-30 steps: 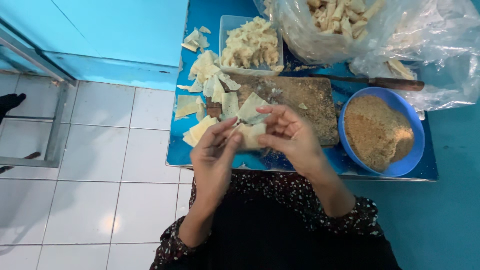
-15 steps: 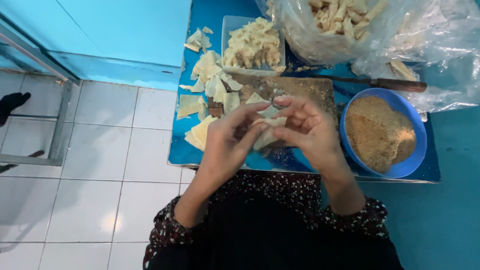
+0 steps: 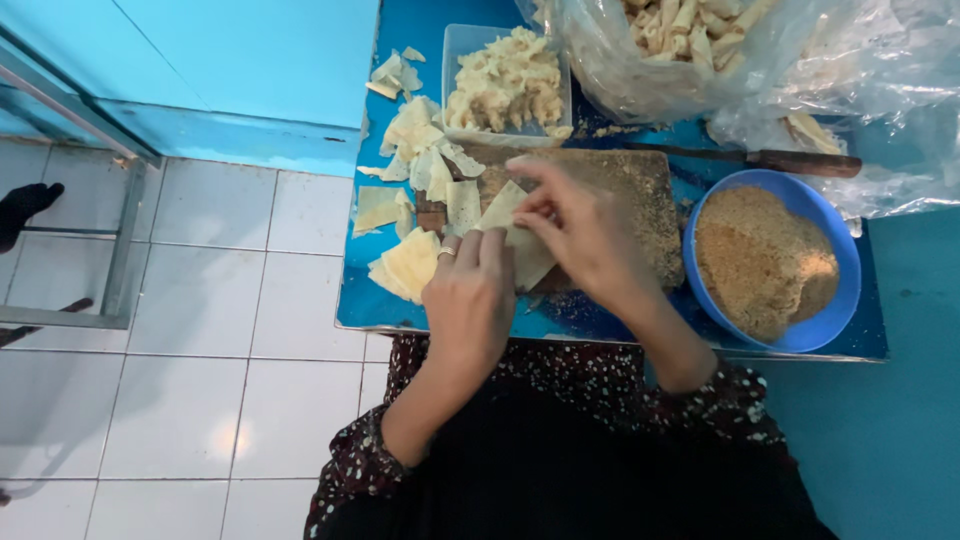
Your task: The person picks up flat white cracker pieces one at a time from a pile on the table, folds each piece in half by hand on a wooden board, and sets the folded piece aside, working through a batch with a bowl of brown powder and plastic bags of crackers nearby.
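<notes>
Both hands on a pale wrapper (image 3: 522, 240) over the board.
Wrapper is pinched between the left hand (image 3: 470, 295) and the right hand (image 3: 585, 235), just above the crumb-dusted board (image 3: 640, 200) on the blue table (image 3: 880, 290). Left fingers curl over its near edge; right fingertips grip the top. Loose wrappers (image 3: 405, 265) lie just left. Tub (image 3: 505, 85) of filling sits behind the board, knife (image 3: 760, 158) and blue crumb bowl (image 3: 770, 262) to the right, bag (image 3: 690, 45) of rolls at back.
</notes>
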The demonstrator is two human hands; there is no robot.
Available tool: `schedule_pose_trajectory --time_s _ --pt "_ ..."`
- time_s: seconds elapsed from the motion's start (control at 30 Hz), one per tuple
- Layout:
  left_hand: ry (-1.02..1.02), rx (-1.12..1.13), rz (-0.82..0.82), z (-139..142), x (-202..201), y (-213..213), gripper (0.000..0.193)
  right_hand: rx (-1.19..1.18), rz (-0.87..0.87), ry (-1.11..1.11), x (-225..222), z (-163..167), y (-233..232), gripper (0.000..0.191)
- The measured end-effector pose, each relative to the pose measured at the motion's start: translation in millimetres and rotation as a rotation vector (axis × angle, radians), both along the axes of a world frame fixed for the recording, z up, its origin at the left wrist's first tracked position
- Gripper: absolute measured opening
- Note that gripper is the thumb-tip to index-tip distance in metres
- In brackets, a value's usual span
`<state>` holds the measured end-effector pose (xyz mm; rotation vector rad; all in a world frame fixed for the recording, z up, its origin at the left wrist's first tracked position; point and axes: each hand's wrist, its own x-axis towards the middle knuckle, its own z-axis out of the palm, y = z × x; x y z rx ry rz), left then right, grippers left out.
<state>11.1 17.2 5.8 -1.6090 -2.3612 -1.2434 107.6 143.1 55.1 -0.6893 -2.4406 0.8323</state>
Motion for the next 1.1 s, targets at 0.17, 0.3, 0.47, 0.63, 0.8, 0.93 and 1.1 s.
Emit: schedule_pose_trajectory --time_s 0.17,0.3,0.47,0.63,0.8,0.93,1.1 --pt "0.25 -0.002 0.071 -8.4 5.5 2.0 0.033 0.417 0.025 0.0 -8.6 -5.0 1.0 0.053" --pt "0.422 0.035 0.051 -19.2 11.8 1.1 0.033 0.21 0.005 -0.037 -7.6 7.7 13.2 0.034" --pt "0.425 0.072 0.066 -32.0 21.8 -4.0 0.036 0.343 0.286 -0.081 -34.6 7.0 13.3 0.022" --pt "0.363 0.084 0.021 -37.0 18.8 -7.9 0.035 0.43 0.181 -0.047 -61.0 -10.1 4.9 0.025" --pt "0.258 0.118 -0.032 -31.0 12.9 -11.9 0.041 -0.149 0.219 -0.066 -49.3 2.4 22.9 0.017" --pt "0.067 0.259 0.006 -19.5 3.0 -16.8 0.045 -0.604 0.242 0.042 -21.7 18.1 35.4 0.016" --pt "-0.21 0.43 0.112 -2.5 -27.1 -30.0 0.039 -0.424 0.185 -0.03 -15.1 16.9 35.5 0.021"
